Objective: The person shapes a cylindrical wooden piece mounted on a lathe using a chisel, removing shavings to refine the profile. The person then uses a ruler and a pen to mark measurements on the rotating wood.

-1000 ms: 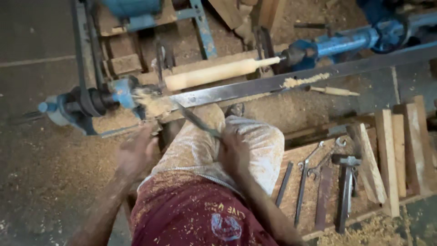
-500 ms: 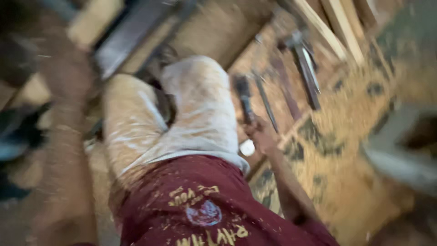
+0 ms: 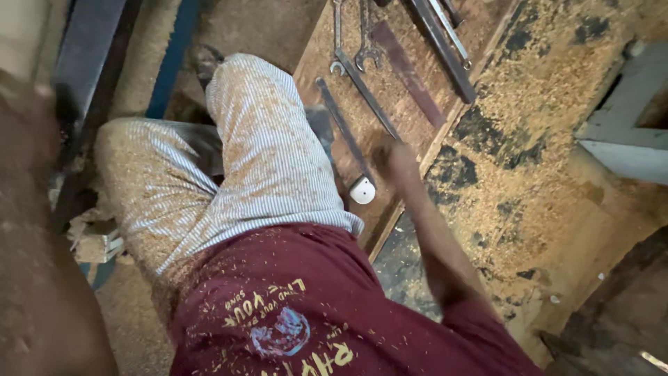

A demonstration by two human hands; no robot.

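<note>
Right hand point(image 3: 390, 157) blurred, reaching onto sawdust-covered wooden board point(image 3: 410, 83), just beside long dark metal rod point(image 3: 344, 132) with white round cap point(image 3: 362, 189) at 6 o'clock; grip state cannot tell. Steel wrenches point(image 3: 351, 42) lie at 12 o'clock of it. Left hand's grip cannot be made out: only a blurred forearm point(image 3: 42, 278) at frame's 9 o'clock.

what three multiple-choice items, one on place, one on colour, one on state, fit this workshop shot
1. Where does the right hand reach?
A. onto the wooden board with the tools
B. onto the blue rail
C. into a pocket

2. What colour is the shirt?
A. green
B. dark red
C. white

3. How do the striped trousers look?
A. wet
B. spotless
C. dusted with sawdust

Key: 1 A, the hand lies blurred over the board beside a long metal bar. 2 B, the cloth is maroon. 3 C, pale shavings speckle both legs.
</note>
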